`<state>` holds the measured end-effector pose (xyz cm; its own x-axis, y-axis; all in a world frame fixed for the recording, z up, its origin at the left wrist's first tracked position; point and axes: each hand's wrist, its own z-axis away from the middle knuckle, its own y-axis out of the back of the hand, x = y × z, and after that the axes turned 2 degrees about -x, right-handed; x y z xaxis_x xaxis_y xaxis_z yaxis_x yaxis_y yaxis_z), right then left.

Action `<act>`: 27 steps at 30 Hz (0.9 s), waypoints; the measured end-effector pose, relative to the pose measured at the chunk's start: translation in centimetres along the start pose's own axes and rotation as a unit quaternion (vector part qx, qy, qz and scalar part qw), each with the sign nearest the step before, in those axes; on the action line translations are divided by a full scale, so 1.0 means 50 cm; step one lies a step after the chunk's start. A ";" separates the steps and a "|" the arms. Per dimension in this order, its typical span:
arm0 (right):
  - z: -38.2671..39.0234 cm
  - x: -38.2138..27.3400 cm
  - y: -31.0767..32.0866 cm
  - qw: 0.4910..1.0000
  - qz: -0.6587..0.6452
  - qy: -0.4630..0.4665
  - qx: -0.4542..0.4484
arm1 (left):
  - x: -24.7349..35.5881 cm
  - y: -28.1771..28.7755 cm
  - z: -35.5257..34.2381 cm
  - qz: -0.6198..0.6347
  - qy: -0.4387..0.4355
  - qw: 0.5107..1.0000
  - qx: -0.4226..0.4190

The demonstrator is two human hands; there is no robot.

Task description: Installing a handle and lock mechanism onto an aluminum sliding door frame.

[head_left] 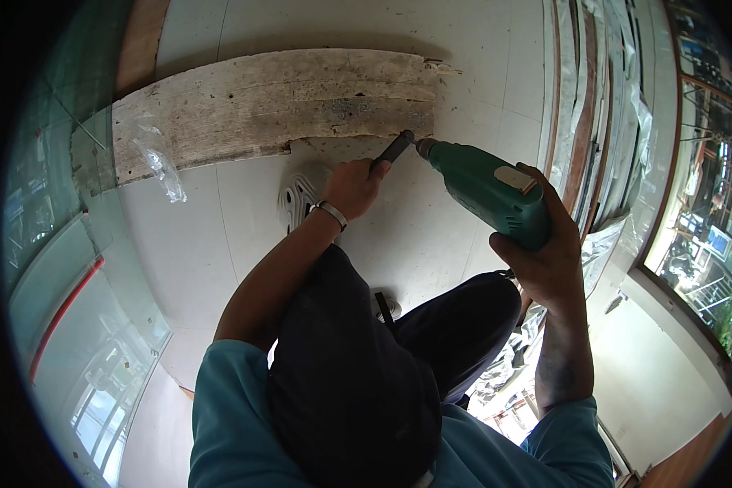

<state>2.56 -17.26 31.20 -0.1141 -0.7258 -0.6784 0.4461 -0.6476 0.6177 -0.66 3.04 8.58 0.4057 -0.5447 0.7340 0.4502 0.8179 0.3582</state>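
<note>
My right hand (551,252) is wrapped round the rear of a green power drill (484,183), its chuck pointing up and to the left. In my left hand (355,192) is a dark flat bar (394,152), gripped at its near end. The drill's tip meets the far end of the bar, or lies very near it; which, I cannot tell. Just beyond lies a worn, pale wooden plank (276,93) with dark stains and a ragged near edge. The bar's far end overlaps that edge in view.
A crumpled clear plastic wrapper (161,167) lies on the plank's left end. Glass panels (98,325) with a red strip (67,317) stand at the left. Long wrapped strips (590,114) line the right side, near a window (703,220). My shoe (297,199) rests on the pale tiled floor (195,244).
</note>
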 end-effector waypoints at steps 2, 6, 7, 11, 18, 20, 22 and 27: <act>0.005 0.010 -0.002 1.000 -0.014 0.004 0.009 | -0.002 0.001 -0.001 0.006 -0.007 1.000 0.000; 0.018 0.010 -0.015 1.000 -0.003 -0.006 0.030 | -0.006 0.004 -0.006 0.040 0.009 0.999 0.004; 0.017 0.009 -0.021 1.000 -0.003 -0.006 0.030 | -0.005 0.005 -0.008 0.044 0.009 0.999 0.007; 0.019 0.002 -0.031 0.999 0.020 0.035 0.029 | -0.018 -0.009 -0.019 0.017 0.005 0.999 0.028; 0.056 -0.014 0.007 0.994 -0.053 -0.042 0.091 | -0.114 -0.032 -0.064 0.345 0.092 0.931 0.076; 0.067 -0.006 0.016 0.984 -0.089 -0.097 0.122 | -0.118 -0.045 -0.077 0.473 0.097 0.870 0.096; 0.076 0.005 0.026 0.981 -0.082 -0.109 0.135 | -0.076 -0.042 -0.075 0.457 0.159 0.859 0.167; 0.083 0.008 0.011 0.973 -0.118 -0.140 0.139 | -0.082 -0.041 -0.076 0.504 0.176 0.799 0.277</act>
<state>-0.90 -18.87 32.94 -0.4391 -0.5584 -0.7038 0.1253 -0.8138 0.5675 -0.21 2.90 2.62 0.5833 0.5040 0.6370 -0.6276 0.7775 -0.0405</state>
